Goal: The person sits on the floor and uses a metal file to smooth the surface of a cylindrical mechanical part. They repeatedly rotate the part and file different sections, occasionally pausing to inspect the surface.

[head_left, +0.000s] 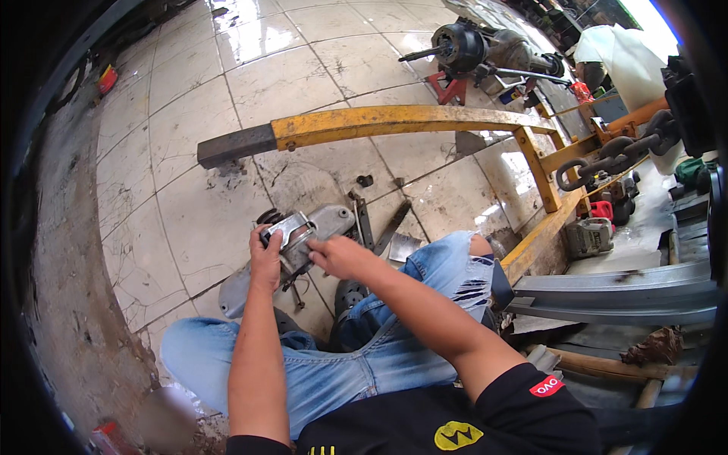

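My left hand (266, 260) grips a shiny silver metal bracket (287, 226), its thumb on top and fingers curled round the far side. Under the bracket a long grey metal casting (331, 220) lies slantwise in front of my knees, with a hole near its far right end. My right hand (339, 258) is closed at the right edge of the bracket, fingertips against the metal. What its fingers pinch, if anything, is too small to make out. A dark round part (267, 217) shows just beyond my left fingers.
Dark metal bars (393, 226) lie right of the casting on the tiled floor (205, 227). Beyond arches a yellow steel frame (394, 116), with a heavy chain (622, 155) at right. An axle assembly (485, 49) rests on a red stand (447, 89). Metal channels (614, 292) lie at right.
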The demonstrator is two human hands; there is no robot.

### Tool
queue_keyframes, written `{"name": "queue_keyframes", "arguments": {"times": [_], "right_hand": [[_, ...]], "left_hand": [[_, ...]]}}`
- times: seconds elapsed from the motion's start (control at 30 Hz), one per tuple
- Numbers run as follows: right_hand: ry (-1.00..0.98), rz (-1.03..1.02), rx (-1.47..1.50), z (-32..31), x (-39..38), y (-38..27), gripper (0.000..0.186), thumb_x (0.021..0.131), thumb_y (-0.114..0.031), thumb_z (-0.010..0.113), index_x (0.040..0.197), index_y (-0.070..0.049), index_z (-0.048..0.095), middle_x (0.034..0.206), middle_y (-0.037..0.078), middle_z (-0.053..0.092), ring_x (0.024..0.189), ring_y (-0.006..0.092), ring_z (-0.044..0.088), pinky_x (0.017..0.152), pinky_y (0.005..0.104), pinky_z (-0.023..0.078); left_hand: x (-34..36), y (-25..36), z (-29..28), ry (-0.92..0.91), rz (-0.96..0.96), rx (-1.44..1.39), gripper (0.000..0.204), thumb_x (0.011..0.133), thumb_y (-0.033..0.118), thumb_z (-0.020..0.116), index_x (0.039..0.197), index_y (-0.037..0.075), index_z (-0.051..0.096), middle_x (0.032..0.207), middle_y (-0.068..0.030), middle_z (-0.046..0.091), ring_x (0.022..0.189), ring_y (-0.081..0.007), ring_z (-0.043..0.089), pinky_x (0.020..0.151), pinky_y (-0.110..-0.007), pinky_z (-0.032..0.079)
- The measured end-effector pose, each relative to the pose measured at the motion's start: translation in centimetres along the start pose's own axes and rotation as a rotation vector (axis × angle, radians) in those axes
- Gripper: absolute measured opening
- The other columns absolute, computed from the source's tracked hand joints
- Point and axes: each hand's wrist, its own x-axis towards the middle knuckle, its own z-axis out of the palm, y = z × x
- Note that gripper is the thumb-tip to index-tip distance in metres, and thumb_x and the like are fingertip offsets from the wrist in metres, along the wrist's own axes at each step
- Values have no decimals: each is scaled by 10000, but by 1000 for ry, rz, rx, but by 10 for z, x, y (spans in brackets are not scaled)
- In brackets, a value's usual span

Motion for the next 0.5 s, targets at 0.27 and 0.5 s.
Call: {"name": "queue_keyframes", "arguments": {"times": [0.27,0.5], "right_hand": [[-74,20,-43,-7,-19,6,551,875,-311,681,1359,-93,533,1078,229,662,1007,418,641,876,512,506],[-45,141,-232,-11,-27,-11,501,839,-104,612,1338,-140,570,1158,136,636,1009,351,651,839,447,537]], "left_hand": [[8,-9,-7,39,74,63,339,905,226,738,1175,71,606,1173,-79,545,1066,-178,523,943,-319,444],[8,-6,-10,35,57,84,366,918,292,734,1186,83,596,1268,-109,464,1117,-211,517,971,-342,445]]}}
